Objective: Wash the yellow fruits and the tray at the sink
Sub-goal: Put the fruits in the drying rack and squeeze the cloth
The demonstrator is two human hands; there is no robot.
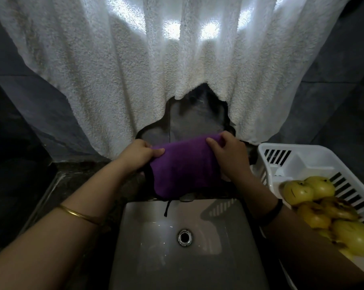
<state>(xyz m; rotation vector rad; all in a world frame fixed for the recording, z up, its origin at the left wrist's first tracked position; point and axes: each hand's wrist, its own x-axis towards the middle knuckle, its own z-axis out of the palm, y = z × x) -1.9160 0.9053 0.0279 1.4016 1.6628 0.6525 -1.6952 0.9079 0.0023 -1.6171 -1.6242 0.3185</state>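
Well, from my end the head view looked straight down on the sink, a pale basin with its metal drain in the middle. Both hands were up at its back edge, on a purple cloth draped over something behind the basin; I could not tell what it covered. The left hand pinched the cloth's left edge, thumb on top and the other fingers curled beneath it. The right hand gripped the upper right corner, its fingers bent over the fold. A thin black cord hung from under the cloth down into the basin. The yellow fruits lay heaped in the white slotted tray, which sat on the surface just right of the sink, partly hidden by the right forearm. A gold bangle ringed the left forearm and a black band the right wrist. A white towel hung across the wall behind, its lower edge just above the hands.
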